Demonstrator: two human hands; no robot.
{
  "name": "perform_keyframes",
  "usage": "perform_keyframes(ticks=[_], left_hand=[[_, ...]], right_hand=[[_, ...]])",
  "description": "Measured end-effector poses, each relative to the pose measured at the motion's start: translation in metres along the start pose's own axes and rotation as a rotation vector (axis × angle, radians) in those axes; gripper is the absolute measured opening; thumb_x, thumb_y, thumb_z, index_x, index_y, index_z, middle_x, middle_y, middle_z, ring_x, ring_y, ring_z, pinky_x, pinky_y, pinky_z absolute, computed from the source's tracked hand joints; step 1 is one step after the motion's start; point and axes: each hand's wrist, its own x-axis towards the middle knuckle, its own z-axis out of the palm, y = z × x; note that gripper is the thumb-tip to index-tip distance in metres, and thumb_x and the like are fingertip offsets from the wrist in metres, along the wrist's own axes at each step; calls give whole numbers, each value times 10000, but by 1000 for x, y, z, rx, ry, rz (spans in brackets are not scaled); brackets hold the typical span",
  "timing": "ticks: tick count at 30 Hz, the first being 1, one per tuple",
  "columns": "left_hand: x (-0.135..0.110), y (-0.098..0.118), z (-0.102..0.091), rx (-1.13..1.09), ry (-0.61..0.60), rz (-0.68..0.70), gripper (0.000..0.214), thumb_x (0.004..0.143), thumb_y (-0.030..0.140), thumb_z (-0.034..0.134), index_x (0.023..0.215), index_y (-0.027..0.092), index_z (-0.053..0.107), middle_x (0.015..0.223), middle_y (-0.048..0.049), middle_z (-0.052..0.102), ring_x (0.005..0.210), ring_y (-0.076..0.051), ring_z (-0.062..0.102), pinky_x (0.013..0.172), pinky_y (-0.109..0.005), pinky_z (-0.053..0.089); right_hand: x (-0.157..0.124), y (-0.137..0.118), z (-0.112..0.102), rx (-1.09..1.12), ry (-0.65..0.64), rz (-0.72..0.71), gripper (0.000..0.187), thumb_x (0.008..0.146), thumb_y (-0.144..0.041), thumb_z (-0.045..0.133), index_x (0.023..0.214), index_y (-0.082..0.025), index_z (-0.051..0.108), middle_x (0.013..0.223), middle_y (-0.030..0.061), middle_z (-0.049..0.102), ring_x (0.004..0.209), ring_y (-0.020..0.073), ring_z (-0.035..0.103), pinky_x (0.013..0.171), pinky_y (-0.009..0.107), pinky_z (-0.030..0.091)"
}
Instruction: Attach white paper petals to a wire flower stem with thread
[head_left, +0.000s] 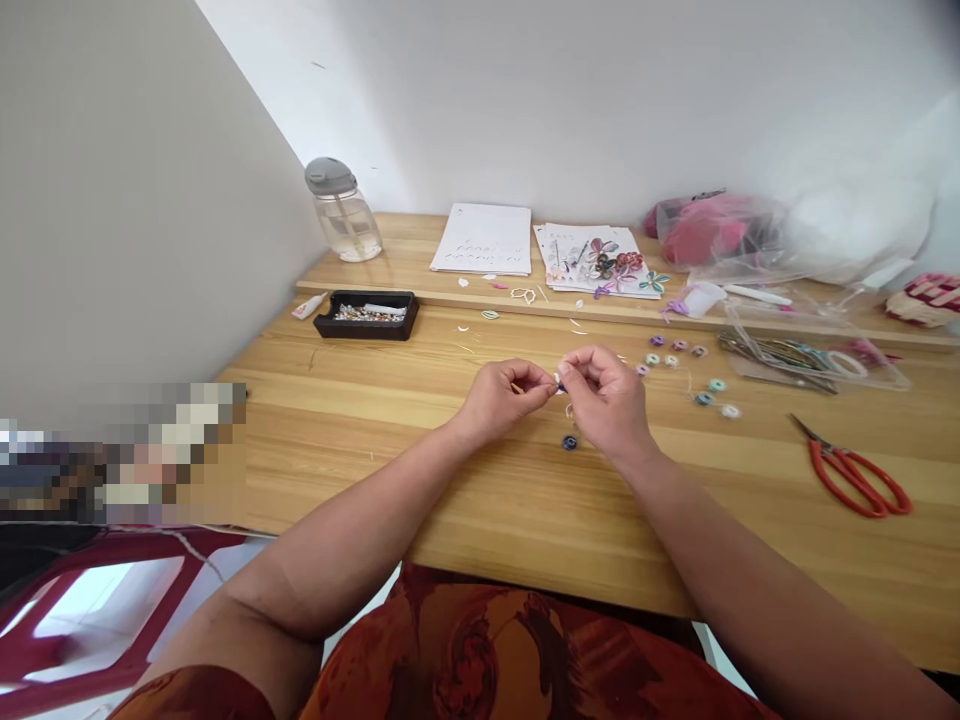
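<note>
Above the middle of the table, the fingertips of my left hand and my right hand meet in a pinch. Between them is a tiny white and dark blue piece, mostly covered by the fingers, so its kind cannot be made out. A dark blue thread bobbin lies just below the hands, with a pale strand between it and the fingers. Several small bobbins in purple, pink and pale green sit right of my right hand. Red-handled scissors rest farther right.
A black tray of beads and a water bottle stand at left. Paper sheets and thread flowers lie at the back on a raised ledge. To the right are a clear plastic box and bagged yarn.
</note>
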Motion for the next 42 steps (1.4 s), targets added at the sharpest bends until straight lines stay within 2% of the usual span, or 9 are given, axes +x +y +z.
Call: perform_keyframes(ticks=[6,10,14,21,24,28,33,39,42], left_hand=[[-1,1,-2,-163,-86,-149,316,720,414,774,822,120,715,689,-14,646,566,-74,507,501,-199,395],[-2,1,-2,-289,-118,-237,372,698,459,792,842,121,730,872,-87,716,718,-136,632,466,-187,390],[-1,-1,-4,-366,-80,-275,392,736,497,758,827,116,743,1002,-145,741,793,-173,677,448,-186,352],[2,-4,-10,-453,-41,-351,357,640,401,848,847,122,767,976,-133,756,901,-194,684,551,-201,431],[2,-4,-11,-435,-21,-350,371,630,410,858,838,118,762,929,-128,756,910,-206,690,556,-204,436],[3,-4,-10,-435,22,-346,396,710,499,784,799,116,742,934,-140,757,902,-219,706,535,-210,416],[3,-5,-11,-376,-26,-353,327,751,446,746,795,122,759,905,-128,762,845,-187,704,543,-198,395],[2,-5,-10,-401,-34,-297,305,701,387,796,866,133,763,1005,-127,756,863,-177,700,531,-179,389],[2,-2,-9,-407,-1,-296,361,713,447,796,875,129,744,1049,-132,745,853,-180,708,478,-175,353]], right_hand=[[-1,-2,1,-53,24,-39,96,871,-267,590,798,-212,561,615,-38,541,515,107,442,509,251,349],[-1,1,1,-94,30,-45,93,882,-272,585,815,-213,562,634,-33,566,532,113,477,531,254,373],[-1,3,0,-119,21,-49,109,887,-289,584,810,-217,558,641,-29,568,542,118,475,545,259,379],[-1,4,0,-128,-10,-49,113,889,-297,581,812,-217,557,638,-28,553,546,119,454,547,260,370],[-2,3,0,-131,-15,-60,104,891,-287,581,820,-214,563,637,-33,540,542,114,443,546,258,362],[-3,4,0,-126,-25,-58,100,894,-279,584,821,-212,565,630,-38,524,540,110,428,550,257,358],[-3,4,1,-128,-36,-58,106,891,-287,586,821,-211,567,646,-31,551,553,114,452,548,254,360],[-2,3,0,-123,-33,-55,108,886,-289,590,816,-210,568,647,-29,556,550,113,452,548,255,367],[-2,3,0,-118,-35,-57,111,887,-291,592,813,-211,569,636,-33,543,545,113,443,545,255,365]])
